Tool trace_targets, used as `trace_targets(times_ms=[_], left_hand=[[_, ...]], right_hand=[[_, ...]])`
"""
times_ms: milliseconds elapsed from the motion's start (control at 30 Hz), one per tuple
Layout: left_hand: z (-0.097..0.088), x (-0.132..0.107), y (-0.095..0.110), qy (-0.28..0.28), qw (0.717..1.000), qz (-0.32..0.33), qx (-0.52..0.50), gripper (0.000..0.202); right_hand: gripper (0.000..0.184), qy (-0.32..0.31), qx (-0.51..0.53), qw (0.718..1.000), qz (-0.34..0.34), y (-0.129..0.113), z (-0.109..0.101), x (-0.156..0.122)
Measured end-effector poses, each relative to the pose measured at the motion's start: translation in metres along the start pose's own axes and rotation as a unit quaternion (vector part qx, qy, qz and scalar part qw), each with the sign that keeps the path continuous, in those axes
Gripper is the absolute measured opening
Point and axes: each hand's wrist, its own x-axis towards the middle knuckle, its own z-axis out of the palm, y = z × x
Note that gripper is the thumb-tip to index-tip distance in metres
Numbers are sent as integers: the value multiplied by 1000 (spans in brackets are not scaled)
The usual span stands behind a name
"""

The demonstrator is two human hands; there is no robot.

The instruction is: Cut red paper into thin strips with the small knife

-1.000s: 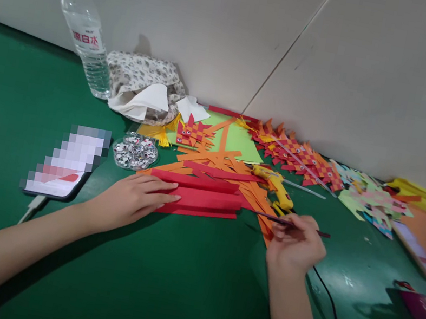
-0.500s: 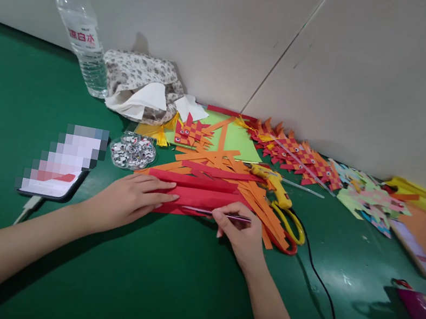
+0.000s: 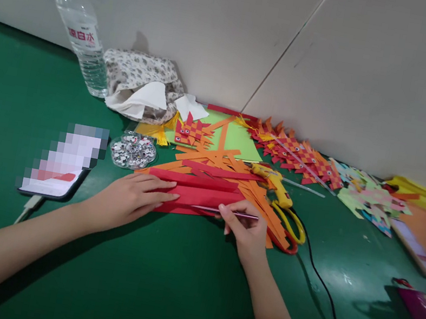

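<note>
Folded red paper [image 3: 206, 198] lies in front of me, with crease lines running across it. My left hand [image 3: 134, 198] rests on its left end, fingers stretched out flat and pressing it down. My right hand [image 3: 244, 225] is closed in a pinch around a slim craft knife [image 3: 242, 215] with a dark pinkish handle. The knife's thin, pale tip points left and lies along the lower part of the red paper. Beneath and behind the paper are many loose orange paper strips [image 3: 268, 221], with a few red strips [image 3: 219, 172] on top.
A yellow glue gun [image 3: 274, 184] and yellow-and-red scissor-like loops [image 3: 299, 232] lie right of the paper. Woven paper fish [image 3: 300, 155] sit along the wall. On the left are a phone [image 3: 67, 167], googly eyes [image 3: 133, 151], a tissue pouch [image 3: 142, 70] and a bottle [image 3: 82, 32].
My right hand has slid a little to the right with the craft knife, whose tip moved rightward along the red paper. My left hand has stayed in place.
</note>
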Motion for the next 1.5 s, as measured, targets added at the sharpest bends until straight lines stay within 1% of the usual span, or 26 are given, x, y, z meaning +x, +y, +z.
trace_targets(times_ms=[200, 333, 433, 567, 833, 1067, 1200, 1300, 1500], left_hand=[[0, 0, 0, -2, 1000, -8, -7, 40], [0, 0, 0, 0, 1000, -4, -8, 41], [0, 0, 0, 1, 1000, -4, -10, 41], [-1, -1, 0, 0, 1000, -6, -12, 41], [0, -1, 1, -5, 1000, -10, -20, 42], [-1, -1, 2, 3, 1000, -8, -15, 40], [0, -1, 1, 1, 1000, -9, -12, 41], [0, -1, 1, -2, 1000, -9, -17, 41], [0, -1, 1, 6, 1000, -10, -25, 41]], right_hand=[[20, 58, 29, 997, -28, 5, -12, 6], [17, 97, 19, 994, -52, 0, -18, 6], [17, 112, 9, 992, -63, -4, -20, 4], [18, 118, 6, 991, -56, -5, -21, 4], [19, 140, 35, 989, -26, 2, -25, 9], [20, 206, 62, 976, -10, 5, -38, 15], [19, 241, 60, 969, -6, 4, -43, 17], [18, 274, 49, 960, -15, 2, -47, 17], [16, 312, 39, 948, -47, -1, -50, 16]])
